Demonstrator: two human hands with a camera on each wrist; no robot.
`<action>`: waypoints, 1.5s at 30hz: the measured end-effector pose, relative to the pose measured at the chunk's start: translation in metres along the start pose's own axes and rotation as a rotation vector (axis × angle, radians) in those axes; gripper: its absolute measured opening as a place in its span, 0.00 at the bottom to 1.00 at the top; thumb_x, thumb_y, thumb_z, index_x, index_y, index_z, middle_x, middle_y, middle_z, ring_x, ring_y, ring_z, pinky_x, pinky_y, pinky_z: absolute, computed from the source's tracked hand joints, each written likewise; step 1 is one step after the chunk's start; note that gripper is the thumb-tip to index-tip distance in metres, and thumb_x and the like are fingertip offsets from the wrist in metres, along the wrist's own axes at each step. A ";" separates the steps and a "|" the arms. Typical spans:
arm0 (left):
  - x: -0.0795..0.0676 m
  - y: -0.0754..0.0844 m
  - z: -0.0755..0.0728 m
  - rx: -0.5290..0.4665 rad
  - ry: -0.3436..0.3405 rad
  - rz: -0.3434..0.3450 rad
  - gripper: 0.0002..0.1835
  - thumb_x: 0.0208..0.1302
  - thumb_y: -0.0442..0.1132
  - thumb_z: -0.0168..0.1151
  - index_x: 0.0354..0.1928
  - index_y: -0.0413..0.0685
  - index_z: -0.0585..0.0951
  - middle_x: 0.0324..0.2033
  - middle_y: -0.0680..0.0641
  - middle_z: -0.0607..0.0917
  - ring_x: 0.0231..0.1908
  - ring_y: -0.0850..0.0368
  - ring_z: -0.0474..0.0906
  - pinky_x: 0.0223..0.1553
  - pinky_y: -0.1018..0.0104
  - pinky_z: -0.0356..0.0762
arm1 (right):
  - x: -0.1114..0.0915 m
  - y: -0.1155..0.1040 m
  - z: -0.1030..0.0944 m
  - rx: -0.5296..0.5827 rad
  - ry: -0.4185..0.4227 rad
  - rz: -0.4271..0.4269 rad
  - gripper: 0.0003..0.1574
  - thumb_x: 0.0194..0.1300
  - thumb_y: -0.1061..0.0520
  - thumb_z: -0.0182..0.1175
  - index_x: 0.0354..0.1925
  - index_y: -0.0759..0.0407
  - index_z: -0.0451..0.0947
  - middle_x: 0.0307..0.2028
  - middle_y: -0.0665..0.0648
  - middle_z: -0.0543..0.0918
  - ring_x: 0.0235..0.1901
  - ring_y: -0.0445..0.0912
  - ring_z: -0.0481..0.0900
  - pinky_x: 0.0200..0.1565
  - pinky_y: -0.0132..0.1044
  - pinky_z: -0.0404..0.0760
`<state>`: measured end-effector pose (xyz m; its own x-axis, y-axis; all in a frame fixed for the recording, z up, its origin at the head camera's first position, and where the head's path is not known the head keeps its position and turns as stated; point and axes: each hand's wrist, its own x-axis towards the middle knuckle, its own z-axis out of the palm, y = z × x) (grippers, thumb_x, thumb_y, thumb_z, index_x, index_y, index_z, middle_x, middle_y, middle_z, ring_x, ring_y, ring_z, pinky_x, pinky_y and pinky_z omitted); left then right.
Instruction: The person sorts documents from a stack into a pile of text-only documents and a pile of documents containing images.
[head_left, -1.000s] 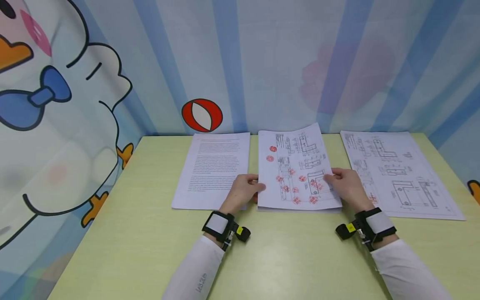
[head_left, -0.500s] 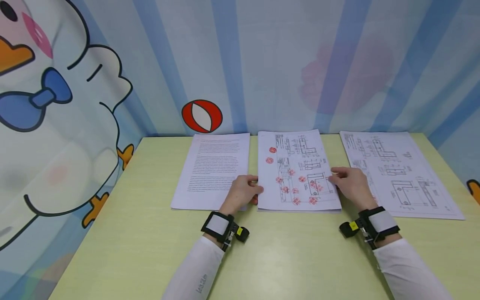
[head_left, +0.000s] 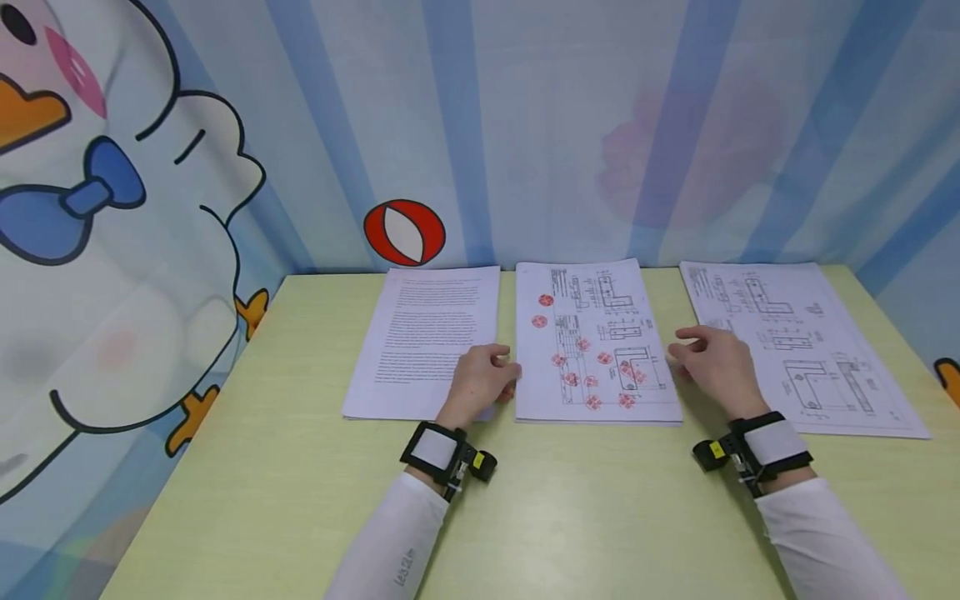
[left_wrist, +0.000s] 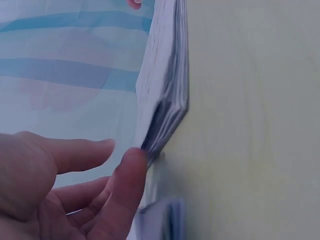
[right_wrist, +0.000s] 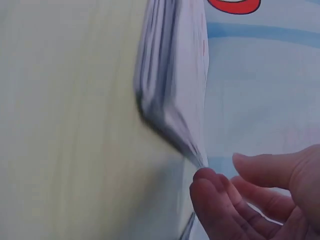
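The middle stack of printed paper point(head_left: 592, 283), with line drawings and red stamp marks on top, lies flat and fairly squared. My left hand point(head_left: 480, 379) is at its left edge, fingers loosely bent. In the left wrist view, a gap separates that hand's thumb and fingers, with fingertips point(left_wrist: 132, 160) right by the corner of the paper stack point(left_wrist: 162, 65). Off the stack's right edge, my right hand point(head_left: 720, 367) has its thumb and fingers apart. The right wrist view shows its fingertips point(right_wrist: 205, 182) close to the stack's corner point(right_wrist: 165, 120), pinching nothing.
To the left lies a stack of text pages point(head_left: 427, 325), partly under my left hand. A third stack with drawings point(head_left: 832, 333) lies on the right. All rest on the pale yellow table point(head_left: 585, 517), before a striped cartoon backdrop point(head_left: 555, 125).
The middle stack's top sheets, bowed up between my hands earlier, have settled flat. Both hands have let go; the right has drawn away to the right, the left slightly to the left.
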<state>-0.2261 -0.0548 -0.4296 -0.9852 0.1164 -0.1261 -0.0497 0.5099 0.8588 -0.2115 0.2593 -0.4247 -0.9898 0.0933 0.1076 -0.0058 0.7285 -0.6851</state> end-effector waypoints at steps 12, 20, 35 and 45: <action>-0.008 0.043 0.018 0.066 0.056 0.234 0.18 0.71 0.40 0.57 0.59 0.42 0.79 0.35 0.50 0.81 0.25 0.63 0.77 0.23 0.73 0.70 | 0.023 0.054 -0.017 -0.125 0.134 -0.204 0.29 0.73 0.43 0.53 0.57 0.64 0.77 0.39 0.65 0.83 0.36 0.56 0.80 0.31 0.48 0.78; -0.008 0.072 0.051 0.038 -0.059 0.354 0.16 0.72 0.40 0.56 0.57 0.46 0.80 0.43 0.53 0.82 0.33 0.66 0.76 0.29 0.74 0.74 | 0.003 0.027 -0.057 -0.145 0.115 -0.194 0.28 0.73 0.49 0.54 0.59 0.70 0.73 0.45 0.72 0.80 0.43 0.65 0.75 0.34 0.57 0.75; -0.020 0.102 0.153 0.095 -0.290 0.302 0.20 0.69 0.43 0.59 0.62 0.52 0.77 0.52 0.58 0.81 0.40 0.74 0.77 0.35 0.80 0.73 | 0.001 0.075 -0.095 -0.252 -0.007 -0.002 0.45 0.73 0.42 0.50 0.68 0.77 0.55 0.59 0.85 0.61 0.55 0.78 0.58 0.51 0.74 0.60; -0.020 0.110 0.184 -0.118 -0.345 0.109 0.23 0.67 0.44 0.60 0.63 0.54 0.75 0.51 0.55 0.81 0.46 0.66 0.77 0.46 0.72 0.74 | -0.005 0.102 -0.101 -0.273 -0.020 0.276 0.50 0.73 0.43 0.48 0.69 0.82 0.43 0.59 0.88 0.56 0.52 0.78 0.60 0.52 0.71 0.64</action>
<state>-0.1820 0.1556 -0.4239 -0.8736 0.4548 -0.1733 0.0142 0.3797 0.9250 -0.1924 0.4020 -0.4223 -0.9516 0.2994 -0.0695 0.2961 0.8322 -0.4688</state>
